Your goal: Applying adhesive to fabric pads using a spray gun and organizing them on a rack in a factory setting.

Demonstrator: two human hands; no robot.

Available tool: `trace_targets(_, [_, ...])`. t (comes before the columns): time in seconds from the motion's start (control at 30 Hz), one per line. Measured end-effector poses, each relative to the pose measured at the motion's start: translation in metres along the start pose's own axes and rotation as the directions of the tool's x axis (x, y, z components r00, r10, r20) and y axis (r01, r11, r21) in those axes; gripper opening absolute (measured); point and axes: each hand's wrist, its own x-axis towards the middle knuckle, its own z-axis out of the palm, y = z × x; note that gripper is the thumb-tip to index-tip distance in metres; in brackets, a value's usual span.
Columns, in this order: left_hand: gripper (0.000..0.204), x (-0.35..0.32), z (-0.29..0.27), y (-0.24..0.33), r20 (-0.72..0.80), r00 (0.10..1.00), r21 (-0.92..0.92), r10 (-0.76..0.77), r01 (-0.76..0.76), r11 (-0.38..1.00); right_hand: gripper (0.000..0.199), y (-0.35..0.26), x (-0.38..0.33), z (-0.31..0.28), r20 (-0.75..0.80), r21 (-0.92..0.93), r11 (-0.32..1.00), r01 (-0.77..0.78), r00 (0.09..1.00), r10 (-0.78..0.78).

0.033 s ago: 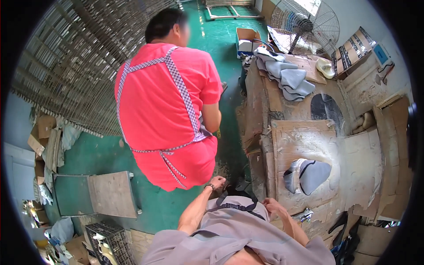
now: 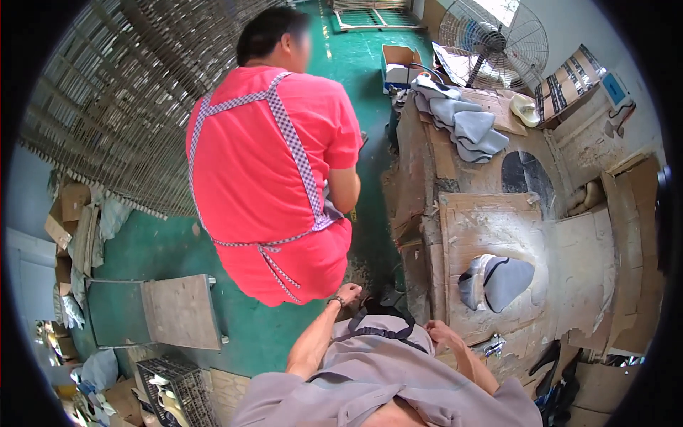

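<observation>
While pulling at a grey apron (image 2: 384, 341) near the waist, both hands clenched on its cloth.

Left hand (image 2: 348, 292) fisted at dark strap (image 2: 377, 329); right hand (image 2: 442, 333) pinching the edge, grey shoe upper (image 2: 498, 282) just beyond on cardboard-covered bench (image 2: 484, 228).

Floor (image 2: 142, 249): green, littered with cardboard scraps at the left edge.
Racks (image 2: 121, 92): stacked wire grids, upper left.
Bench (image 2: 498, 228): cardboard-covered, dusty white.
Fan (image 2: 493, 39): wire-caged, by the bright far wall.
Crate (image 2: 174, 388): black, bottom left.
</observation>
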Motion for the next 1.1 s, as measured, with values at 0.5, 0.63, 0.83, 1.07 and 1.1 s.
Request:
trace_targets(0.5, [0.037, -0.017, -0.022, -0.182, 0.003, 0.973, -0.08, -0.23, 0.229, 0.97, 0.03, 0.005, -0.002, 0.102, 0.097, -0.603, 0.623, 0.498, 0.822, -0.562])
trace_targets(0.63, [0.037, -0.022, -0.04, -0.201, -0.058, 0.996, 0.331, 0.067, -0.044, 0.943, 0.033, -0.027, 0.03, 0.133, -0.032, -0.758, 0.463, 0.46, 0.682, -0.73])
trace_targets(0.83, [0.039, -0.063, -0.038, -0.177, -0.312, 0.943, -0.117, -0.116, 0.083, 0.99, 0.032, -0.043, 0.031, 0.133, -0.008, -0.88, 0.35, 0.321, 0.726, -0.687])
trace_targets(1.07, [0.043, -0.076, -0.044, -0.178, -0.256, 0.951, -0.074, -0.172, 0.158, 0.985, 0.026, -0.026, -0.021, 0.105, -0.015, -0.86, 0.353, 0.369, 0.673, -0.74])
trace_targets(1.1, [0.043, -0.078, -0.043, -0.185, -0.256, 0.95, -0.087, -0.18, 0.163, 0.983, 0.026, -0.034, -0.04, 0.105, 0.029, -0.805, 0.348, 0.48, 0.618, -0.786])
